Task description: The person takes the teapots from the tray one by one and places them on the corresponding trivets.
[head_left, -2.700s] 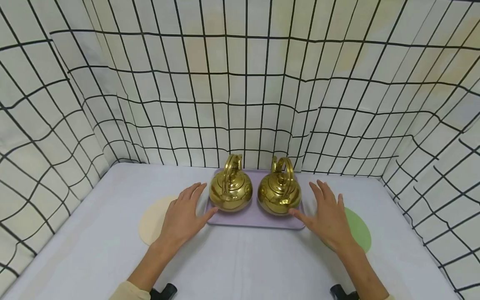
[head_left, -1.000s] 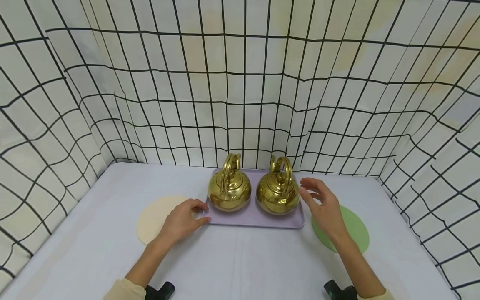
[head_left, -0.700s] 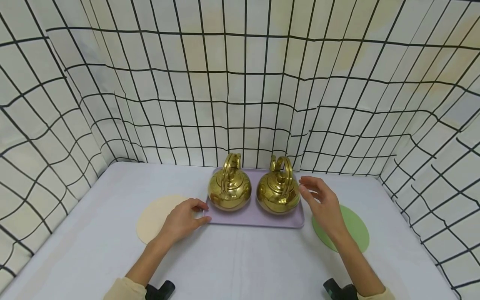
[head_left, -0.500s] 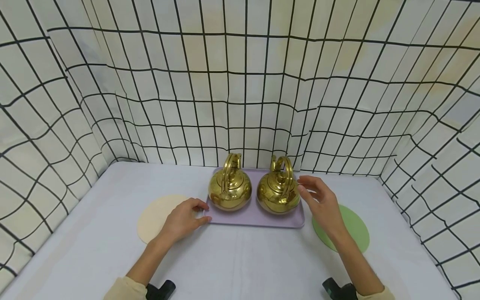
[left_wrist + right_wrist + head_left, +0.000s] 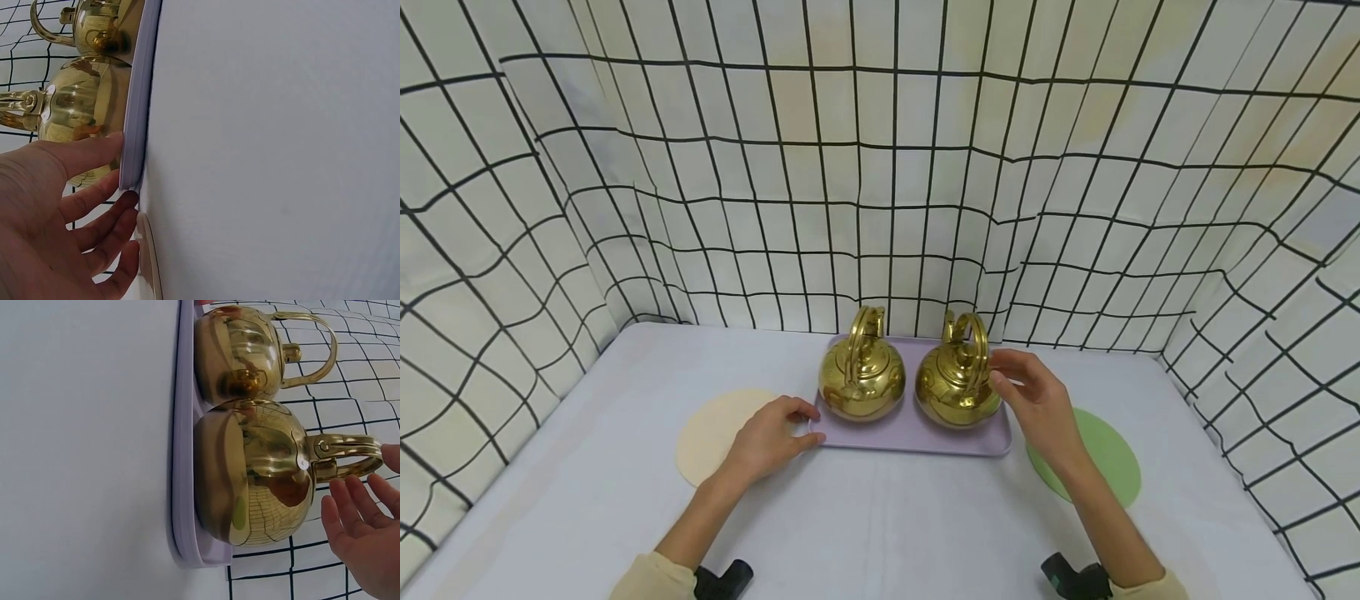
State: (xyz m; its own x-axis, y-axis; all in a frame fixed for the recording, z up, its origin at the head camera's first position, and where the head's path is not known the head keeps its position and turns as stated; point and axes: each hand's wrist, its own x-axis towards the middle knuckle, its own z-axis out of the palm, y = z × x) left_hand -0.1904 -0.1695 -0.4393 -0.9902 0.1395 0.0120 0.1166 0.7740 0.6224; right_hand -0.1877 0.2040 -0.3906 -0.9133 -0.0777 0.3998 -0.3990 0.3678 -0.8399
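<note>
The left hand [image 5: 767, 442] pinches the purple tray [image 5: 910, 437] at its 8 o'clock corner, with the thumb on the rim and the fingers a bit bent. The right hand [image 5: 1037, 404] has a small gap between thumb and fingers, right by the handle [image 5: 350, 449] of the right gold kettle [image 5: 947, 396] on its 3 o'clock side, but I cannot tell if they touch. That kettle stands upright on the tray, at 3 o'clock from the left gold kettle [image 5: 857, 396].
</note>
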